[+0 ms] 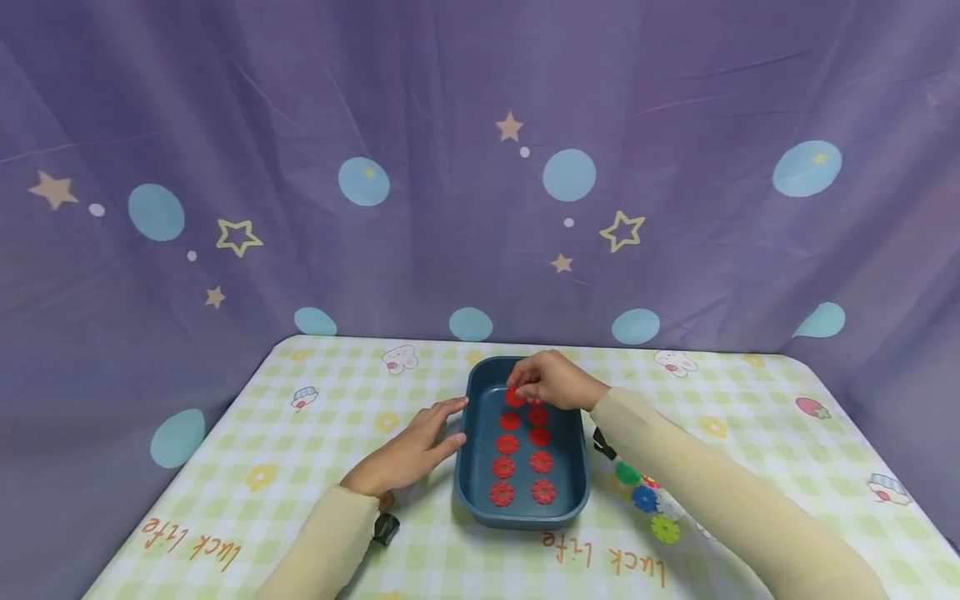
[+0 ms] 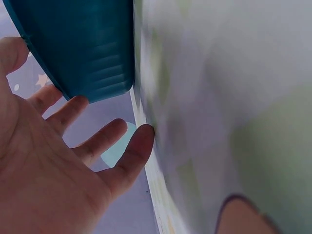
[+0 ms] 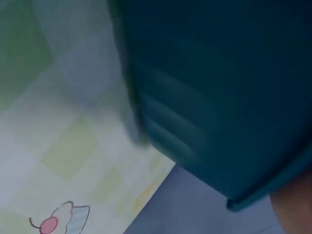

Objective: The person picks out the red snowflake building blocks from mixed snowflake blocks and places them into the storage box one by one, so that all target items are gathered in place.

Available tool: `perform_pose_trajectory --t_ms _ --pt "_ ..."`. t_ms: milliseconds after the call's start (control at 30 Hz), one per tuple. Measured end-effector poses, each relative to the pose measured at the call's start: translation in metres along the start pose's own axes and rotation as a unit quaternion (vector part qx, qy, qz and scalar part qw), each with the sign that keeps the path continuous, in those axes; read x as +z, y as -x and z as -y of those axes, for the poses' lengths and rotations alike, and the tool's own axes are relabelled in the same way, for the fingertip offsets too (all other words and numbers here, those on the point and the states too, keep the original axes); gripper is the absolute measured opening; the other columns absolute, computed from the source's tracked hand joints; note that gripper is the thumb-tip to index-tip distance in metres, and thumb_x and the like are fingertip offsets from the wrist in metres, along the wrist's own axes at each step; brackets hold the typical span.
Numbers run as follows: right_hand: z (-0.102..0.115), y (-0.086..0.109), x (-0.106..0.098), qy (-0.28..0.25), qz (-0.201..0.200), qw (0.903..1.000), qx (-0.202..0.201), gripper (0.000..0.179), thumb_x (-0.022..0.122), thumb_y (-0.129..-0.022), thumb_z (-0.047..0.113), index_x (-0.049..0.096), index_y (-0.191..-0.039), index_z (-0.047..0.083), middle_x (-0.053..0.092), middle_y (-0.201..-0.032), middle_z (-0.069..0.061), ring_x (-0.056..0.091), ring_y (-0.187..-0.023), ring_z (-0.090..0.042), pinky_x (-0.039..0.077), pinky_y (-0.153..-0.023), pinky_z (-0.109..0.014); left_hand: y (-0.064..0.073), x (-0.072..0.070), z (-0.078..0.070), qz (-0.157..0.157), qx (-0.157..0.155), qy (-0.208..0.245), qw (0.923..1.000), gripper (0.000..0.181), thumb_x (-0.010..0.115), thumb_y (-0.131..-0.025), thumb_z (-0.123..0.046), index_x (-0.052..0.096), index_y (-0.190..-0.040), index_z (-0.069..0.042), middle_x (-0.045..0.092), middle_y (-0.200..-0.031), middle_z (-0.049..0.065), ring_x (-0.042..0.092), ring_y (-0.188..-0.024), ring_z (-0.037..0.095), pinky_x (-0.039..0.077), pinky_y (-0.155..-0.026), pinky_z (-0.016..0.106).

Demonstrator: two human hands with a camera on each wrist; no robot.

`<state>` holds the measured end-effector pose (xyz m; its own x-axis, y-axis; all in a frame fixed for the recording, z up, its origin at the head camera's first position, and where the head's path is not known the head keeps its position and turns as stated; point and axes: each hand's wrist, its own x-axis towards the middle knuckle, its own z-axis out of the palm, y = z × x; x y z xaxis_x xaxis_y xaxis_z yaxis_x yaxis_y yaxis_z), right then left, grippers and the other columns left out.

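A dark blue-green rectangular tray (image 1: 521, 523) lies lengthwise on the table, with two columns of red flower-shaped discs (image 1: 503, 467) on its floor. At the tray's far end my right hand (image 1: 558, 382) pinches a red disc (image 1: 513, 397) between thumb and fingers, low over the left column. Its fingers are mostly hidden behind the tray wall (image 3: 195, 97) in the right wrist view. My left hand (image 1: 416, 446) has its fingers spread against the tray's left side. In the left wrist view, the left thumb and some fingertips touch the tray rim (image 2: 46, 68).
Right of the tray, partly under my right forearm, lie loose flower-shaped discs: green (image 1: 627, 473), blue (image 1: 644, 498), yellow-green (image 1: 665, 528), white and red. A checked cloth (image 1: 337, 433) covers the table. A purple curtain (image 1: 450, 100) hangs behind its far edge.
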<state>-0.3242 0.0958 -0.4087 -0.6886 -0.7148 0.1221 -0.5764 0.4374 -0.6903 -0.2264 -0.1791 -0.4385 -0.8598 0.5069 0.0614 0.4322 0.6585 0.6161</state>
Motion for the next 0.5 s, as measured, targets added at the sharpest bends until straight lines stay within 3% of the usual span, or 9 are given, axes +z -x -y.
perform_pose_trajectory --t_ms 333,500 --pt "-0.014 -0.019 0.01 0.032 0.001 0.9994 -0.01 0.015 0.069 -0.082 -0.005 0.075 -0.09 0.005 0.071 -0.079 -0.004 0.066 -0.066 -0.022 0.05 -0.056 -0.027 0.0 -0.001 -0.004 0.005 0.003 0.006 1.0 0.06 0.042 -0.099 -0.048 0.026 -0.15 -0.021 0.027 -0.151 -0.003 0.025 -0.136 0.02 0.028 -0.105 0.046" --pt "-0.02 -0.022 0.014 0.093 -0.004 0.9955 -0.017 0.014 0.072 -0.08 -0.002 0.076 -0.088 0.01 0.071 -0.077 0.001 0.065 -0.066 -0.012 0.05 -0.06 -0.024 0.0 -0.001 -0.003 0.007 0.001 0.002 1.0 0.06 0.042 -0.099 -0.048 0.026 -0.15 -0.021 0.027 -0.151 -0.004 0.026 -0.135 0.02 0.028 -0.105 0.045"
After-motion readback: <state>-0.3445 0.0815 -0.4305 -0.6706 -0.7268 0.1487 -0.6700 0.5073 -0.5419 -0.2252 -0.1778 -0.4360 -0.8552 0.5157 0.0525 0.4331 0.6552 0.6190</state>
